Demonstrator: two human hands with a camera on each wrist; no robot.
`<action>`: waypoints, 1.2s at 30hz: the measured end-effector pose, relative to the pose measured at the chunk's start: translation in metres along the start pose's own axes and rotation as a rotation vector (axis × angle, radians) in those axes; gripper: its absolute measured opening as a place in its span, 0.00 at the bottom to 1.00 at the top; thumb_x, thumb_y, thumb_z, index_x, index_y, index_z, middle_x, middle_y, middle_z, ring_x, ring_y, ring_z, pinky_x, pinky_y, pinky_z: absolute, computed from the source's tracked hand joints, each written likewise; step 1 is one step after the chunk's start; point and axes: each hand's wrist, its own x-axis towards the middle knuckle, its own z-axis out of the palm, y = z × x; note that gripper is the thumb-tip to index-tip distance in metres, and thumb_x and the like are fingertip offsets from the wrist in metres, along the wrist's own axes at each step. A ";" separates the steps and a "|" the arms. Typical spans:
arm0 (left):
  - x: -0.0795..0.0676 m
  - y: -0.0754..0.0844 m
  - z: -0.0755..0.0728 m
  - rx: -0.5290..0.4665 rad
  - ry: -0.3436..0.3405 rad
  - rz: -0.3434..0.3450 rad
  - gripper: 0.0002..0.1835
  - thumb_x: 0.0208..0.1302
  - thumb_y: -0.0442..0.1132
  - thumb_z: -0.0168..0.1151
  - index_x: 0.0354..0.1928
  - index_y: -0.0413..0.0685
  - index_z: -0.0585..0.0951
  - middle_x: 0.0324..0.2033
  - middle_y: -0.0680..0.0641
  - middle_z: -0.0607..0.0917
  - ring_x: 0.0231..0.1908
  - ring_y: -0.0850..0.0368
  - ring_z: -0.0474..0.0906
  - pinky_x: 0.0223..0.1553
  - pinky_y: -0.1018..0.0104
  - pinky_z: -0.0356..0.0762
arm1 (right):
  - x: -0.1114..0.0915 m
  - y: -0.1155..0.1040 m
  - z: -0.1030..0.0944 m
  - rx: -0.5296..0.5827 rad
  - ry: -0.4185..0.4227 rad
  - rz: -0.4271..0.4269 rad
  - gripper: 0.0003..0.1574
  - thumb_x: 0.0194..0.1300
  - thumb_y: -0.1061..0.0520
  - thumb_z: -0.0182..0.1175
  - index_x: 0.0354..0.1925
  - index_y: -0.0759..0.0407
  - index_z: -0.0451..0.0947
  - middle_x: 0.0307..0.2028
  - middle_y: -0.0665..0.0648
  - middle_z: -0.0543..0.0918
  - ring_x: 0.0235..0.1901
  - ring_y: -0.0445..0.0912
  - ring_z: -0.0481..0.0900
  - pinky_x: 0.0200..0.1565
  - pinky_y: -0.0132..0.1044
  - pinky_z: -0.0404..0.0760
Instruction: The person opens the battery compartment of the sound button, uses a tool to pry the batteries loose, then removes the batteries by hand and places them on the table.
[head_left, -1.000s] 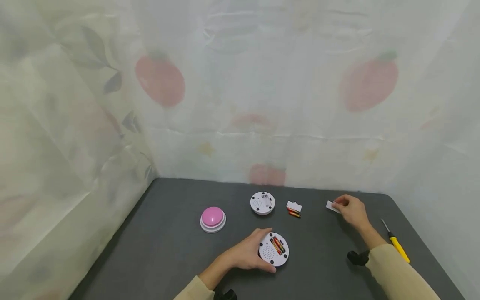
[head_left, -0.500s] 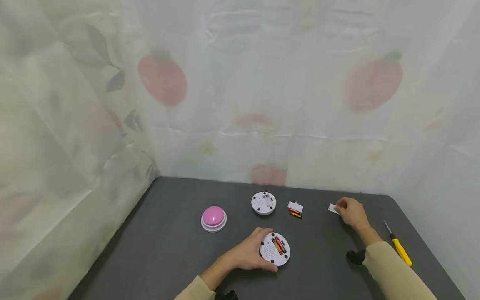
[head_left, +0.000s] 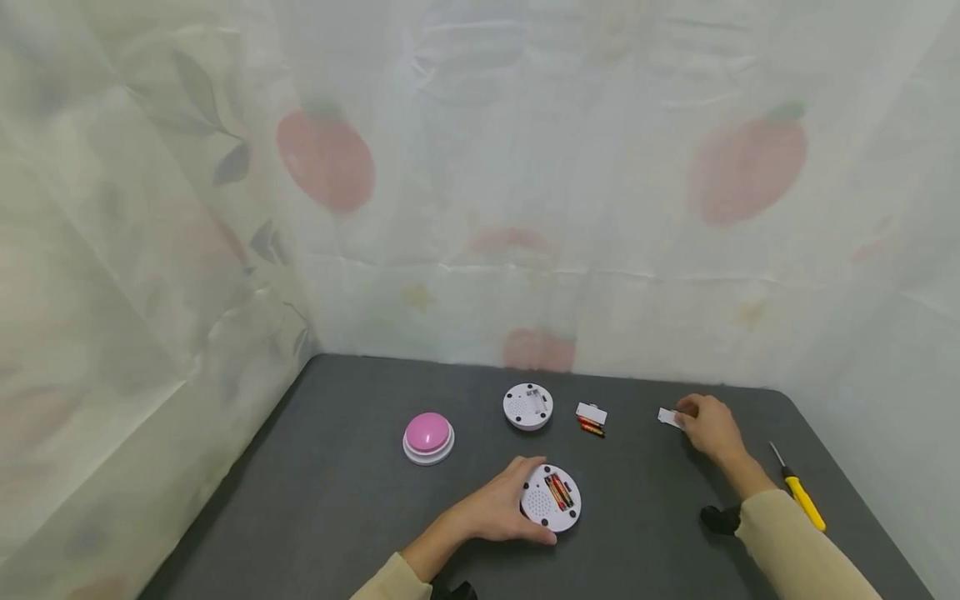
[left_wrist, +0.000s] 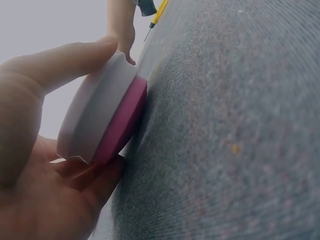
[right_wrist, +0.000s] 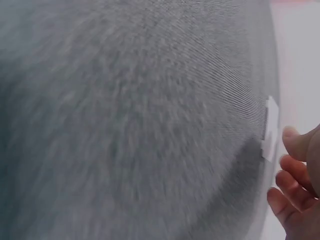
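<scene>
My left hand [head_left: 504, 504] grips a round push-button buzzer [head_left: 538, 500] by its sides, thumb and fingers spread around the rim. It lies upside down, white base up, and its pink dome [left_wrist: 125, 120] shows underneath in the left wrist view. Red-and-black batteries [head_left: 558, 492] sit in its uncovered compartment. Over at the right, my right hand [head_left: 711, 427] hovers with thumb and fingertips at the near end of a small white battery cover [head_left: 668, 417]. In the right wrist view that cover [right_wrist: 270, 129] lies on the table just past the thumb, with nothing between the fingers.
A second overturned buzzer [head_left: 528, 407] with a bare battery compartment stands at the back. Beside it lie another white cover [head_left: 592, 412] and loose batteries [head_left: 592, 427]. An upright pink buzzer [head_left: 427, 437] is at left, a yellow screwdriver [head_left: 802, 500] at the right edge.
My right hand has drawn slightly to the right and its fingers have come apart at the cover. The left hand stays on the buzzer. The head view has shifted a little.
</scene>
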 end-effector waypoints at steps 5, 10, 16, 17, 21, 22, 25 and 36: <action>0.000 0.002 0.001 0.006 0.009 -0.004 0.59 0.43 0.57 0.83 0.75 0.42 0.63 0.61 0.50 0.72 0.56 0.64 0.70 0.61 0.64 0.68 | -0.014 -0.003 -0.015 -0.004 -0.014 0.003 0.11 0.68 0.63 0.62 0.45 0.72 0.80 0.36 0.65 0.82 0.36 0.58 0.80 0.38 0.56 0.77; 0.000 0.001 0.001 0.020 0.022 -0.011 0.59 0.42 0.57 0.83 0.75 0.43 0.64 0.60 0.50 0.72 0.55 0.63 0.70 0.60 0.65 0.69 | -0.030 -0.008 -0.029 -0.006 0.001 0.010 0.11 0.69 0.60 0.63 0.43 0.70 0.81 0.37 0.64 0.83 0.38 0.59 0.80 0.38 0.56 0.77; 0.000 0.002 0.001 0.019 0.024 -0.005 0.59 0.43 0.57 0.83 0.74 0.43 0.64 0.59 0.50 0.72 0.54 0.63 0.70 0.59 0.65 0.69 | -0.051 -0.010 -0.043 -0.019 0.050 0.003 0.12 0.70 0.57 0.63 0.42 0.68 0.82 0.36 0.62 0.83 0.35 0.57 0.80 0.34 0.52 0.77; 0.000 0.002 0.001 0.019 0.023 -0.004 0.58 0.43 0.57 0.83 0.74 0.43 0.64 0.59 0.50 0.73 0.54 0.63 0.70 0.59 0.65 0.69 | -0.054 -0.009 -0.045 -0.024 0.058 0.002 0.12 0.70 0.57 0.63 0.42 0.67 0.82 0.35 0.62 0.83 0.35 0.56 0.79 0.33 0.51 0.77; 0.001 0.001 0.000 0.019 0.020 -0.003 0.57 0.44 0.57 0.82 0.74 0.44 0.64 0.59 0.51 0.73 0.54 0.63 0.70 0.59 0.65 0.69 | -0.067 -0.008 -0.052 -0.039 0.089 0.000 0.11 0.69 0.58 0.64 0.41 0.68 0.81 0.34 0.60 0.83 0.34 0.55 0.79 0.32 0.48 0.76; 0.001 0.001 0.001 0.020 0.018 -0.004 0.57 0.44 0.58 0.82 0.74 0.44 0.64 0.59 0.51 0.73 0.54 0.63 0.70 0.59 0.64 0.69 | -0.070 -0.008 -0.054 -0.044 0.095 0.003 0.11 0.69 0.58 0.64 0.41 0.68 0.82 0.34 0.60 0.83 0.33 0.55 0.79 0.32 0.48 0.76; 0.002 0.001 0.001 0.010 0.017 -0.011 0.57 0.44 0.57 0.82 0.74 0.44 0.64 0.61 0.50 0.73 0.56 0.62 0.70 0.60 0.63 0.69 | -0.080 -0.007 -0.060 -0.055 0.116 0.016 0.11 0.68 0.58 0.65 0.41 0.68 0.82 0.34 0.61 0.83 0.34 0.56 0.79 0.32 0.50 0.76; 0.003 0.000 0.001 0.000 0.010 -0.022 0.54 0.46 0.57 0.81 0.72 0.43 0.64 0.62 0.50 0.73 0.56 0.62 0.70 0.61 0.62 0.68 | -0.108 0.009 -0.086 -0.087 0.064 0.133 0.22 0.72 0.53 0.62 0.45 0.75 0.79 0.34 0.64 0.82 0.34 0.59 0.79 0.33 0.55 0.76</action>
